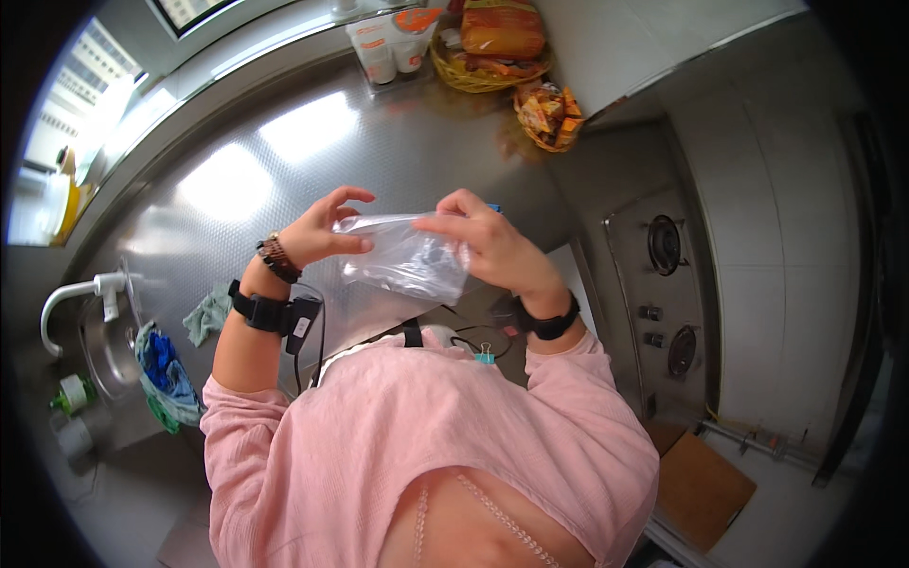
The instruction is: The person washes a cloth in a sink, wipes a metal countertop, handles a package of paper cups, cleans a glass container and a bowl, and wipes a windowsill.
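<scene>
A crinkled clear plastic bag (408,259) hangs between my hands in front of my chest, above the steel counter. My left hand (323,231) has its thumb over the bag's left edge; the index finger stretches out above, and the lower fingers are partly hidden behind the film. On the other side, my right hand (483,234) pinches the bag's upper right part, its index finger pointing left across the top edge. A small blue item (495,208) peeks out beyond the right knuckles, too little of it visible to name.
Steel countertop (298,170) spreads ahead. At its back stand packaged cups (387,53), a wicker basket of packets (490,74) and a smaller basket (547,117). The sink faucet (85,298) and cloths (167,369) are left; a gas stove (660,298) is right.
</scene>
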Action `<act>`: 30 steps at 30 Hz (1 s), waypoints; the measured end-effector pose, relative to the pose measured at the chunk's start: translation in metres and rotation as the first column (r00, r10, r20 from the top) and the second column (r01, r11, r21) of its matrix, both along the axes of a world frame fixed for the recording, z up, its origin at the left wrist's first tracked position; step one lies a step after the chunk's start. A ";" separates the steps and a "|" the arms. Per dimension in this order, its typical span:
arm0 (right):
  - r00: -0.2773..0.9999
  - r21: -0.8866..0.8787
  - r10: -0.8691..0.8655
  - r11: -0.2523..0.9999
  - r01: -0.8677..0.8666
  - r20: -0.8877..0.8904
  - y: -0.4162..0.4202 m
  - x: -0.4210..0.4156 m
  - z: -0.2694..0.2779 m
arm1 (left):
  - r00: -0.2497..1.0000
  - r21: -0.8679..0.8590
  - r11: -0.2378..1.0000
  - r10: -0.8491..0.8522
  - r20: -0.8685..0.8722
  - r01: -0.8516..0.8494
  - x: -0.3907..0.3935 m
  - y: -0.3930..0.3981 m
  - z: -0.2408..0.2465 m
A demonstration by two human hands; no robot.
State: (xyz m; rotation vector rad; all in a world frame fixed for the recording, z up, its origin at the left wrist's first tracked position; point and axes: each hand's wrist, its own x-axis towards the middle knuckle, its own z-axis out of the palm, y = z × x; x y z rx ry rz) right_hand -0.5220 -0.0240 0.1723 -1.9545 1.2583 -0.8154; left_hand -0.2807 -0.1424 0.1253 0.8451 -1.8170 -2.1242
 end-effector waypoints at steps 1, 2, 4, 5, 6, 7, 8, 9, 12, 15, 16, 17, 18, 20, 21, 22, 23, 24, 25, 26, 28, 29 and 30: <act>0.986 0.099 0.050 0.993 -0.066 0.160 0.003 -0.010 0.001 | 1.000 -0.107 0.994 0.001 0.009 0.000 0.001 0.002 -0.003; 0.944 0.190 0.083 0.970 -0.149 0.319 0.004 -0.018 0.001 | 1.000 -0.213 0.977 0.004 0.022 0.000 0.001 0.000 -0.008; 0.743 0.224 0.018 0.948 -0.226 0.670 0.002 -0.033 -0.022 | 0.998 -0.331 0.943 0.041 0.048 -0.023 -0.006 0.009 -0.002; 0.598 0.237 -0.035 0.935 -0.263 0.801 0.002 -0.037 -0.033 | 0.997 -0.398 0.917 0.057 0.054 -0.031 -0.008 0.014 0.004; 0.590 0.303 -0.105 0.920 -0.248 0.800 0.001 -0.029 -0.033 | 0.995 -0.462 0.886 0.077 0.062 -0.040 -0.008 0.018 0.007; 0.737 0.381 -0.101 0.897 -0.223 0.669 -0.002 -0.023 -0.036 | 0.993 -0.523 0.851 0.096 0.070 -0.045 -0.007 0.022 0.008; 0.855 0.450 -0.084 0.874 -0.183 0.512 -0.006 -0.017 -0.040 | 0.983 -0.535 0.837 0.173 0.058 -0.116 -0.005 0.026 0.005; 0.939 0.502 -0.052 0.855 -0.134 0.339 -0.010 -0.013 -0.042 | 0.976 -0.563 0.812 0.212 0.038 -0.155 -0.002 0.027 0.003; 0.944 0.461 -0.088 0.884 -0.074 0.319 -0.027 -0.014 -0.069 | 0.949 -0.481 0.827 0.312 -0.038 -0.291 0.003 0.027 -0.012; 0.883 0.502 -0.183 0.863 -0.066 0.432 -0.035 -0.007 -0.072 | 0.893 -0.165 0.880 0.424 -0.149 -0.445 0.007 0.023 -0.027; 0.856 0.534 -0.179 0.835 -0.128 0.486 -0.040 -0.006 -0.066 | 0.878 -0.148 0.870 0.444 -0.179 -0.470 0.010 0.023 -0.029; 0.824 0.562 -0.179 0.805 -0.191 0.538 -0.043 -0.006 -0.063 | 0.876 -0.270 0.834 0.440 -0.199 -0.481 0.014 0.022 -0.031; 0.721 0.541 -0.181 0.784 -0.304 0.669 -0.046 -0.011 -0.069 | 0.876 -0.384 0.788 0.424 -0.229 -0.482 0.015 0.021 -0.033; 0.450 0.432 -0.197 0.743 -0.511 0.871 -0.054 -0.025 -0.091 | 0.918 -0.637 0.677 0.374 -0.134 -0.369 0.019 0.019 -0.036; 0.391 0.394 -0.209 0.780 -0.486 0.896 -0.060 -0.025 -0.093 | 0.916 -0.717 0.608 0.387 -0.107 -0.341 0.014 0.022 -0.033; 0.330 0.355 -0.215 0.816 -0.457 0.919 -0.066 -0.024 -0.095 | 0.911 -0.790 0.531 0.405 -0.082 -0.307 0.007 0.026 -0.026; 0.269 0.316 -0.215 0.848 -0.426 0.939 -0.071 -0.025 -0.096 | 0.902 -0.853 0.448 0.427 -0.059 -0.268 -0.001 0.029 -0.017; 0.217 0.380 -0.315 0.819 -0.430 0.924 -0.078 -0.037 -0.089 | 0.869 -0.830 0.443 0.485 -0.098 -0.340 -0.008 0.032 -0.008; 0.125 0.361 -0.340 0.838 -0.409 0.932 -0.088 -0.047 -0.079 | 0.855 -0.802 0.472 0.510 -0.089 -0.365 -0.007 0.033 -0.006; 0.032 0.344 -0.360 0.855 -0.388 0.932 -0.102 -0.058 -0.072 | 0.839 -0.773 0.498 0.538 -0.079 -0.392 -0.004 0.033 -0.005; -0.064 0.261 -0.267 0.962 -0.082 0.962 -0.137 -0.107 -0.086 | 0.829 -0.746 0.530 0.556 -0.054 -0.404 0.003 0.032 -0.009; -0.037 0.355 -0.353 0.921 0.162 0.935 -0.154 -0.114 -0.073 | 0.824 -0.746 0.546 0.566 -0.008 -0.382 0.012 0.034 -0.012; -0.070 0.356 -0.350 0.899 0.255 0.934 -0.176 -0.139 -0.085 | 0.823 -0.744 0.561 0.567 0.026 -0.362 0.020 0.036 -0.016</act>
